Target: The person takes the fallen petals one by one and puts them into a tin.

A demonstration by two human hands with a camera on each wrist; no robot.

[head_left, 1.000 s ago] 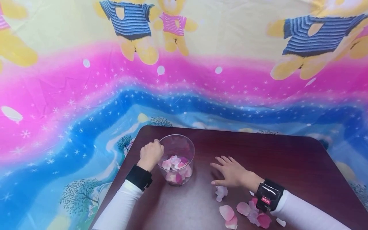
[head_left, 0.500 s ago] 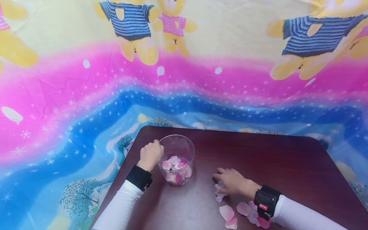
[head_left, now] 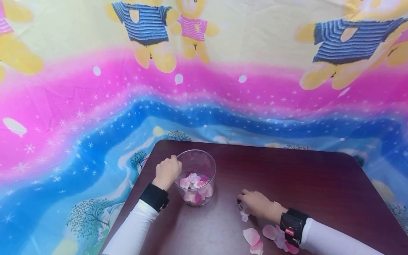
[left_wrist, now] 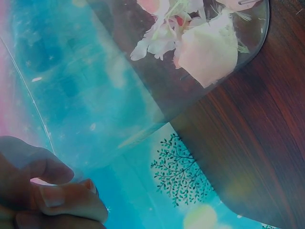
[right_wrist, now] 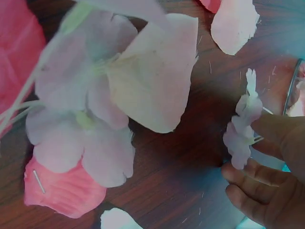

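Note:
A clear glass bowl (head_left: 213, 168) stands on the dark table, with pink and white petals (head_left: 193, 181) at its bottom. My left hand (head_left: 168, 172) grips the bowl's rim on its left side; in the left wrist view its fingers (left_wrist: 71, 200) curl at the rim. To the right of the bowl, my right hand (head_left: 259, 203) is low over the table and pinches a small pale pink flower (right_wrist: 243, 124) between thumb and fingers. In the head view the hand partly hides that flower.
Loose pink petals (head_left: 251, 236) lie in front of my right hand. More petals and a pale blossom (right_wrist: 81, 114) lie beneath my right wrist, partly covered by it in the head view. Behind the dark table (head_left: 287, 166) hangs a printed cloth (head_left: 204, 81).
My right hand has come down from spread fingers above the pale flower and now pinches it. My left hand and the bowl have stayed in place.

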